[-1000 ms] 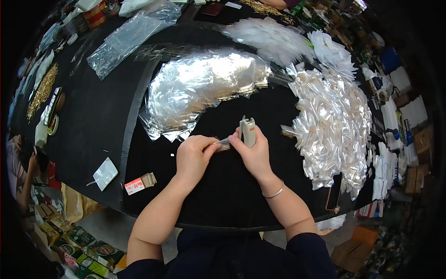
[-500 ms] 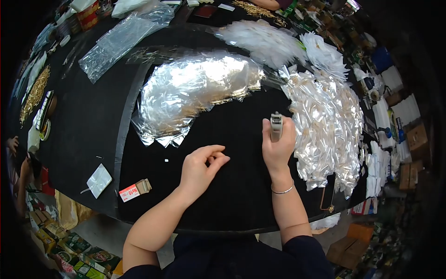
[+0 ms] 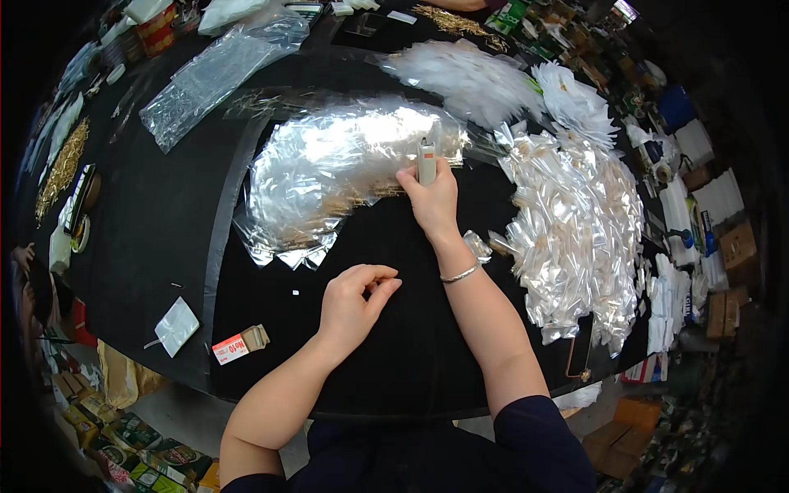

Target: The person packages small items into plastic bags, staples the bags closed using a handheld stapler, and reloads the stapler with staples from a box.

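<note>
My right hand (image 3: 432,199) grips a small grey stapler (image 3: 426,162) at the right end of a fanned pile of clear, shiny packets (image 3: 329,152). Over the black cloth in the middle, my left hand (image 3: 355,302) is curled with thumb and fingertips together; anything between them is too small to make out. Right of my right forearm lies a big heap of folded shiny packets (image 3: 567,222), with a loose packet (image 3: 477,246) at its left edge.
A red and white box (image 3: 238,345) and a white square pad (image 3: 176,326) lie at the left front. Plastic sheets (image 3: 215,78) and white sleeves (image 3: 468,78) lie at the back. Gold ties (image 3: 62,172) lie far left. Another person's arm (image 3: 452,4) shows at the top.
My right hand has moved left and away from me with the stapler, from beside the heap to the fanned pile. A packet now shows at the heap's left edge. My left hand has barely moved.
</note>
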A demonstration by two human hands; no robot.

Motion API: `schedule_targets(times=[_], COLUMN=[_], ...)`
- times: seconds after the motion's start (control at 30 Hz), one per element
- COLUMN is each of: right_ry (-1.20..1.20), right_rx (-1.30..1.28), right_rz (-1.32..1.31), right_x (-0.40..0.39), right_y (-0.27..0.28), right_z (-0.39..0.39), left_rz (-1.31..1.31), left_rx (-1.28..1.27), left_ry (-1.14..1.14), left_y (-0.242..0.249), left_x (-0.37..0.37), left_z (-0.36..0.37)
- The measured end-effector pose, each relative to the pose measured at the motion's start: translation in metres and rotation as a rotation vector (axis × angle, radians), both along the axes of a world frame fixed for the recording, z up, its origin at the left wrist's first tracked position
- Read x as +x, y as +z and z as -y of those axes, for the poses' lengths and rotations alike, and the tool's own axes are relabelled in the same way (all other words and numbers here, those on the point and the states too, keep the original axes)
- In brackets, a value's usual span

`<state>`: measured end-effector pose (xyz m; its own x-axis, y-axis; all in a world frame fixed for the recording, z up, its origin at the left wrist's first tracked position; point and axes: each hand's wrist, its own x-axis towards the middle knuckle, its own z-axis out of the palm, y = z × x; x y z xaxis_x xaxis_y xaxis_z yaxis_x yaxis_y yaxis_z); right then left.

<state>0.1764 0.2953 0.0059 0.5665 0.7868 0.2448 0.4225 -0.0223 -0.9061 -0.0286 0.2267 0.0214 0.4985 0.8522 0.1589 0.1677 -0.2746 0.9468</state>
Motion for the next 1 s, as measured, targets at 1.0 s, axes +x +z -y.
schedule_targets(times=[1.0], right_ry=[0.180], right_rx=[-0.110], right_rz=[-0.366], right_x=[-0.030], right_y=[0.020], right_z=[0.136], left_rz=[0.196], left_rx=[-0.505], left_ry=[0.013], left_y=[-0.003], left_x=[-0.009], left_z=[-0.020])
